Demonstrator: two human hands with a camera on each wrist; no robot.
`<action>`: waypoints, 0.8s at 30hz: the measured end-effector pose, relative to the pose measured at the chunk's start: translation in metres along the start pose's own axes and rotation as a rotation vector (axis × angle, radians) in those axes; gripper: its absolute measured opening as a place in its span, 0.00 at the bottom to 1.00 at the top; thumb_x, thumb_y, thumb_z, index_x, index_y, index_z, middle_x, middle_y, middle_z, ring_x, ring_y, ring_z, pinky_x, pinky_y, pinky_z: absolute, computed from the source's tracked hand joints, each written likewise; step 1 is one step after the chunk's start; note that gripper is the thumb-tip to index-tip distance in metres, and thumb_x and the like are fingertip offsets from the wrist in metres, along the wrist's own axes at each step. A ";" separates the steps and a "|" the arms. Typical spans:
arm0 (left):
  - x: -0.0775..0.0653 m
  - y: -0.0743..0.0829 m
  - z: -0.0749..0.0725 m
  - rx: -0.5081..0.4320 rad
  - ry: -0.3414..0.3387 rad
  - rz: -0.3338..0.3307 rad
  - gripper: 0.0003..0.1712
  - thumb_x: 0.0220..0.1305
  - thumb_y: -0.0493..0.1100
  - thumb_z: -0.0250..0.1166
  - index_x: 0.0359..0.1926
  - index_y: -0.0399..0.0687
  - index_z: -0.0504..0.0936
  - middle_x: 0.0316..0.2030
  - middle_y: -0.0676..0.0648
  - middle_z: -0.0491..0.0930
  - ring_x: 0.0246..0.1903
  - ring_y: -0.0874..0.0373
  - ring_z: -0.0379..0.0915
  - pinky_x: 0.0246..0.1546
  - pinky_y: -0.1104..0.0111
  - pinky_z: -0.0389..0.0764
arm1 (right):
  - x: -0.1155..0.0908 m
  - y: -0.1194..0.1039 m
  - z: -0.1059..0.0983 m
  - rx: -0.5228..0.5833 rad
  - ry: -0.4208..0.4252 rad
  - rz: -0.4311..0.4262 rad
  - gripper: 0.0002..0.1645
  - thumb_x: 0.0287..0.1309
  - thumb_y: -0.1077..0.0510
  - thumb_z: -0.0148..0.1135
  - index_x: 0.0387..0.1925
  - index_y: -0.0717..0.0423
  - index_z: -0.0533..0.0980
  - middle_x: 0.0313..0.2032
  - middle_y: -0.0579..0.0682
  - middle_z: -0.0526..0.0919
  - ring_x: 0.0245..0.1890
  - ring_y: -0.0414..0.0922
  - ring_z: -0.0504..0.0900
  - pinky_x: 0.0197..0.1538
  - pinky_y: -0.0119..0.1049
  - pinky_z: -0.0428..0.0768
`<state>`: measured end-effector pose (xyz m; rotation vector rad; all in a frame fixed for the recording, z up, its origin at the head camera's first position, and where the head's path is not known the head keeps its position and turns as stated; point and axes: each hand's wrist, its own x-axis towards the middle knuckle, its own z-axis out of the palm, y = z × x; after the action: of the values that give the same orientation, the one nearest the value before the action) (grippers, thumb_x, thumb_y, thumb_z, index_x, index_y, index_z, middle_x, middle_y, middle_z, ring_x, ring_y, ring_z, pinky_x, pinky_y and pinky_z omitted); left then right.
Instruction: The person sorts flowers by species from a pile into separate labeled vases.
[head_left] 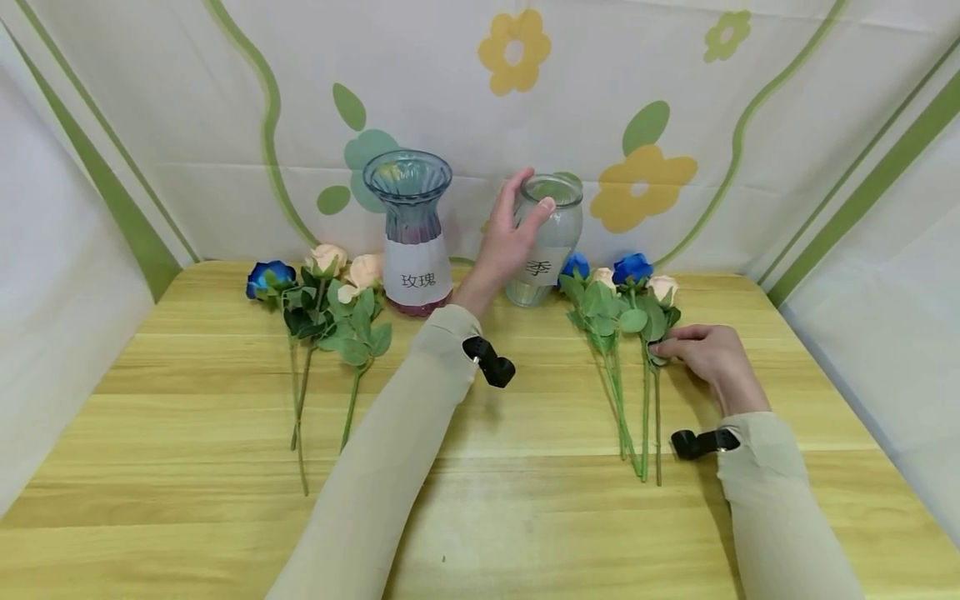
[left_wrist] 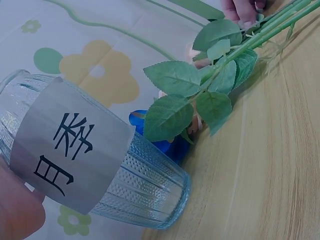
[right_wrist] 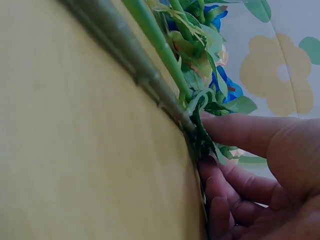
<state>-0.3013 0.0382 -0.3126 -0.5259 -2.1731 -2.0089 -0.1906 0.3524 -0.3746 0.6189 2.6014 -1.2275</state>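
My left hand (head_left: 508, 242) grips a clear ribbed glass vase (head_left: 566, 225) near its rim, thumb and fingers on opposite sides. A paper label (left_wrist: 70, 145) with two printed characters wraps this vase, which stands upright on the table. On the right, my right hand (head_left: 712, 357) pinches the leafy upper stem of a pale peach artificial rose (head_left: 663, 289). In the right wrist view, the thumb and fingertips close around its leaves (right_wrist: 202, 132), and the stem lies along the tabletop. Beside it lie blue roses (head_left: 632, 267) and another peach rose (head_left: 602, 278).
A blue-to-pink flared glass vase (head_left: 411, 218) with a paper label stands left of the clear one. Farther left lie a blue rose (head_left: 270, 279) and peach roses (head_left: 365, 271) with long stems. A flower-printed cloth (head_left: 450, 92) rises behind the wooden table (head_left: 510, 517).
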 end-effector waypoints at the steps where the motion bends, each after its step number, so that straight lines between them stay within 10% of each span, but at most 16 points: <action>1: 0.000 0.000 0.000 -0.001 0.000 0.000 0.37 0.79 0.55 0.59 0.82 0.59 0.59 0.82 0.52 0.60 0.81 0.57 0.54 0.84 0.50 0.53 | 0.000 0.000 0.000 -0.003 0.005 -0.003 0.47 0.58 0.43 0.79 0.72 0.60 0.73 0.79 0.66 0.62 0.72 0.61 0.66 0.69 0.54 0.72; 24: -0.002 0.004 0.000 0.000 0.014 -0.005 0.37 0.78 0.55 0.60 0.82 0.60 0.60 0.82 0.53 0.60 0.82 0.56 0.54 0.84 0.49 0.52 | 0.002 -0.002 0.005 0.014 0.113 -0.043 0.27 0.63 0.53 0.75 0.59 0.61 0.80 0.71 0.64 0.71 0.67 0.59 0.71 0.50 0.39 0.74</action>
<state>-0.2978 0.0381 -0.3100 -0.5057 -2.1679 -2.0093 -0.1934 0.3485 -0.3772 0.6568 2.7142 -1.2596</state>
